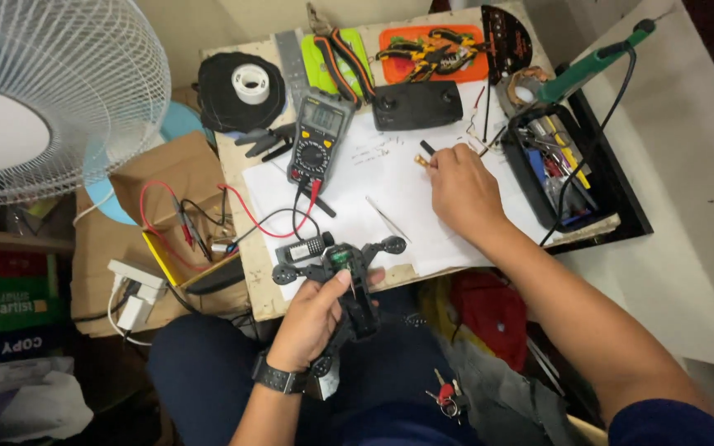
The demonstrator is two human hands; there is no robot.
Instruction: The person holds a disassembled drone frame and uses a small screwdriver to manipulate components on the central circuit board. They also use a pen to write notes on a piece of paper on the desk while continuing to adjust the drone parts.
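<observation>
My left hand (311,318) clamped on black drone frame (347,277) over lap; right hand (462,192) pinching small brass part (421,160) above white paper (390,194), beside multimeter (318,136).

1. We have a single view, from a camera worn on the head, looking steeply down over the lap onto a small workbench (274,306).
2. It faces forward and downward; the near edge of the frame takes in our knees, the far edge the back of the bench by the wall.
3. We sit close: both forearms run in from the near edge, the left hand (311,318) near, the right hand (460,194) farther.
4. A white fan (51,99) fills the far left corner, so the view is wide.
5. No second view shares this scene.
</observation>
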